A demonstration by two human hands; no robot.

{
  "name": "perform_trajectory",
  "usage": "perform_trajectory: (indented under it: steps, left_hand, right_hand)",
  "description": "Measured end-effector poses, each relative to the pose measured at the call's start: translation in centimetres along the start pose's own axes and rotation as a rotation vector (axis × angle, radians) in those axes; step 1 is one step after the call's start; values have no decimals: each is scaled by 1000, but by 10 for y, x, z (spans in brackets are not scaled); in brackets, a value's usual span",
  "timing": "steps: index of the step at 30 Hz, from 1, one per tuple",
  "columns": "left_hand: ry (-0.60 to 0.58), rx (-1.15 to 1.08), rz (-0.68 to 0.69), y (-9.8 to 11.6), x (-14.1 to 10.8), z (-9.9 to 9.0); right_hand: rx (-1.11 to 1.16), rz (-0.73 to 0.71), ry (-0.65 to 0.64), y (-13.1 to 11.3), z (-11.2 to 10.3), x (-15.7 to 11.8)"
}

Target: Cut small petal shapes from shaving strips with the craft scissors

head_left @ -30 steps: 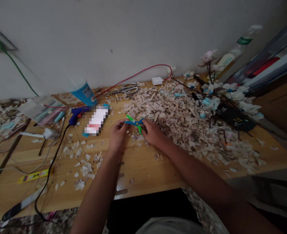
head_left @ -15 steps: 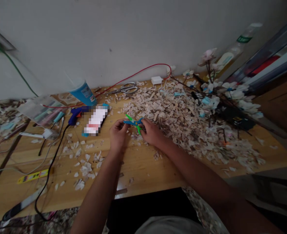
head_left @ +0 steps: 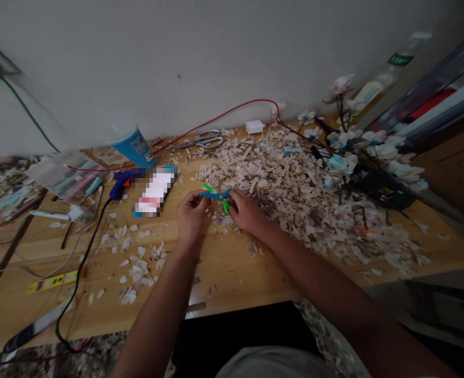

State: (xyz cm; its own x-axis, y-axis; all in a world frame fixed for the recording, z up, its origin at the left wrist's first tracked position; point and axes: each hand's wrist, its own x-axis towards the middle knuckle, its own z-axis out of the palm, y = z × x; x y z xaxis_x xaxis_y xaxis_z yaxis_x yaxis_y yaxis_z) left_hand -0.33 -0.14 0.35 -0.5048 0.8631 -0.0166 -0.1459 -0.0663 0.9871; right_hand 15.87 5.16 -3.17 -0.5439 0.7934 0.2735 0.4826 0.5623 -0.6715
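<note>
My right hand [head_left: 247, 210] grips the handles of a small pair of blue and green scissors [head_left: 220, 196], whose blades spread apart and point left. My left hand [head_left: 191, 212] is closed in a pinch right at the blade tips. Whatever lies between its fingertips is too small or hidden to make out. Beside and behind the scissors spreads a big heap of pale, dry petal-like scraps [head_left: 271, 178]. A few similar loose petals [head_left: 139, 270] are scattered on the wooden table [head_left: 232, 273], left of my left forearm.
Left of my hands are a phone [head_left: 156, 191], a blue glue gun [head_left: 119, 184] with a black cord and a blue cup [head_left: 137, 147]. Metal scissors [head_left: 210, 139] and a white charger [head_left: 254, 126] lie near the wall. Artificial flower branches [head_left: 346, 147] and a bottle [head_left: 389, 79] stand right.
The scissors' blades stand slightly differently, with the green one a little lower against the blue. Both hands stay almost in place; the view has shifted slightly.
</note>
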Motion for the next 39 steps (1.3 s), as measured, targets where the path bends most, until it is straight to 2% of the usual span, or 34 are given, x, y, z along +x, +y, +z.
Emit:
perform_trajectory:
  steps: [6,8,10,14,17,23,29,35,39]
  left_hand:
    - [-30,-346,-191,-11,0,6]
    - [-34,-397,-207,-13,0,7]
    - [-29,-346,-175,-13,0,6]
    - [-26,-29,-5,-5,3,-1]
    - [-60,131,72,2,5,-7]
    - [-123,235,97,1,11,-15]
    - [-244,299,171,9,17,-29]
    - [-237,337,117,14,16,-31]
    - [-203,230,-36,13,17,-28]
  right_hand:
    - [-4,-10,19,1,1,0]
    - [-6,-19,15,1,1,0]
    - [-6,-27,14,1,0,0]
    - [7,-18,8,1,-1,1]
    - [3,-6,1,2,-1,0]
    - [-35,-2,-10,3,-1,-1]
    - [-84,-28,-21,-1,-3,-2]
    - [-187,48,-37,-6,-12,-2]
    - [-99,97,63,-1,-13,-2]
